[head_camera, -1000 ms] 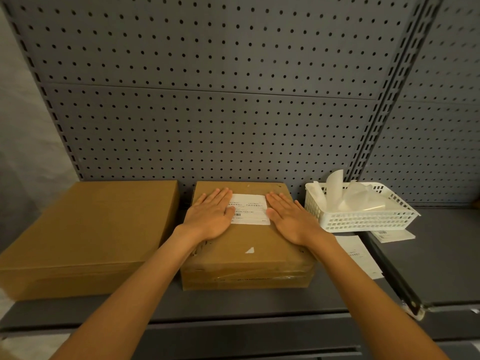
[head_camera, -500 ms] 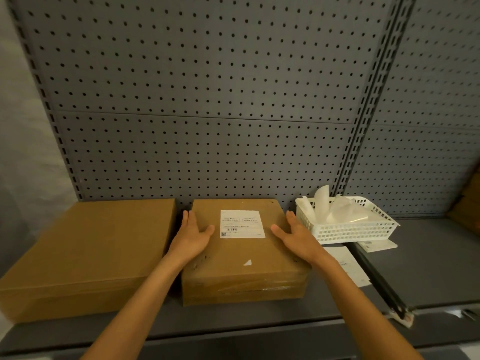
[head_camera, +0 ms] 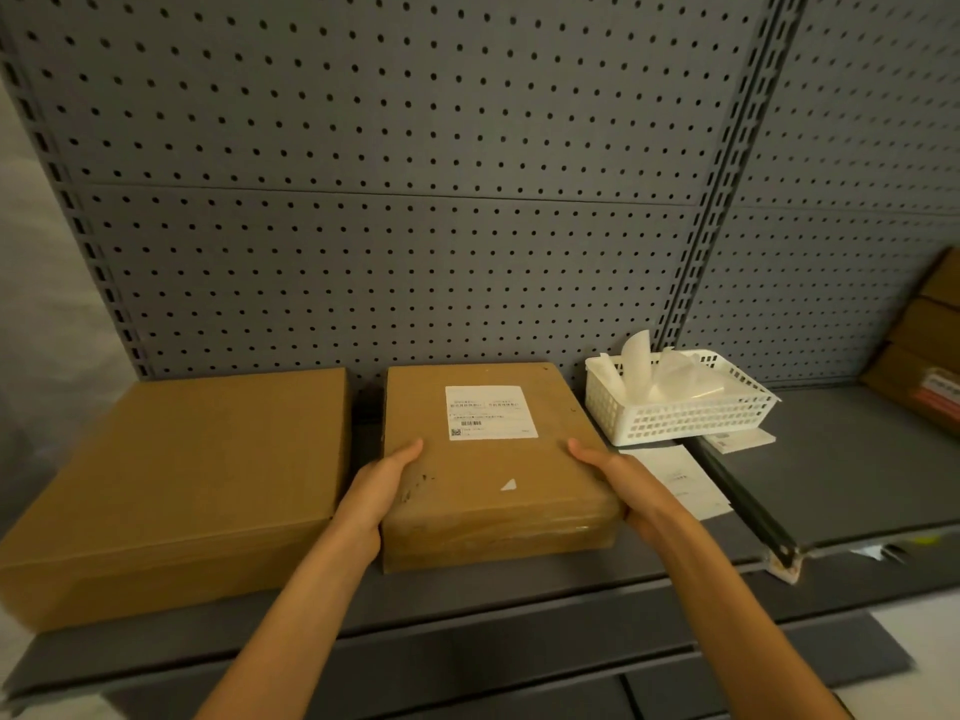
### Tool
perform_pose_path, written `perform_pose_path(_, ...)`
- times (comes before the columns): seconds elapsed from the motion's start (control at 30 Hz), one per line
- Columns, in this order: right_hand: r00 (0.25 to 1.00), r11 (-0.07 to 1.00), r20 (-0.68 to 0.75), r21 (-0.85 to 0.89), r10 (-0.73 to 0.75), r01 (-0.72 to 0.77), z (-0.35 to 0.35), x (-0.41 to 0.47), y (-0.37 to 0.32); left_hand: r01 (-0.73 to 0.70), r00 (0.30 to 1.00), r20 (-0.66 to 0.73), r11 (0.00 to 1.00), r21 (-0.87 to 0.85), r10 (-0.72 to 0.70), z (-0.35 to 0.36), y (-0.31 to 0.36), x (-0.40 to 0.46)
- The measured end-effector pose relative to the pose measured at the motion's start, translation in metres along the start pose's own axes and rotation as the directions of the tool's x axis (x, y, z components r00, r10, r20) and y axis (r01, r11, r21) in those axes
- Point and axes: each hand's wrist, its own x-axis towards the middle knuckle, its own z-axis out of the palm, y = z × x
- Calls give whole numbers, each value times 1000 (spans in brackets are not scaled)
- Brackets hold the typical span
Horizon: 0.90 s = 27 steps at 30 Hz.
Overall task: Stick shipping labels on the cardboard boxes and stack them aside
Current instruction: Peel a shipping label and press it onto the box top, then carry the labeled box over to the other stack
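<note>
Labelled cardboard box sits on the shelf, left hand and right hand gripping its sides.

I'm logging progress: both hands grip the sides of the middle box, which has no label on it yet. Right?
Not quite. The head view shows the left hand and right hand gripping the middle box, but a white shipping label is already stuck on its top.
</note>
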Motion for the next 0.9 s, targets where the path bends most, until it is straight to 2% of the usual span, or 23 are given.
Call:
perform_pose_path(0.17, 998, 999, -55, 0, -41, 41, 1, -17, 3, -34, 999, 40, 999, -20, 34, -1, -1, 0)
perform_pose_path(0.33, 966, 977, -154, 10, -208, 212, -2, -50, -3, -199, 975, 94, 980, -28, 201, 7, 4, -17)
perform_pose_path(0.6, 830, 873, -300, -22, -470, 487, -42, -106, -28, -487, 859, 158, 872, -43, 487, 56, 44, -68)
perform_pose_path(0.9, 649, 777, -498, -86, -575, 623, -156, -186, -10, -610, 738, 283, 785, -107, 612, 175, 43, -137)
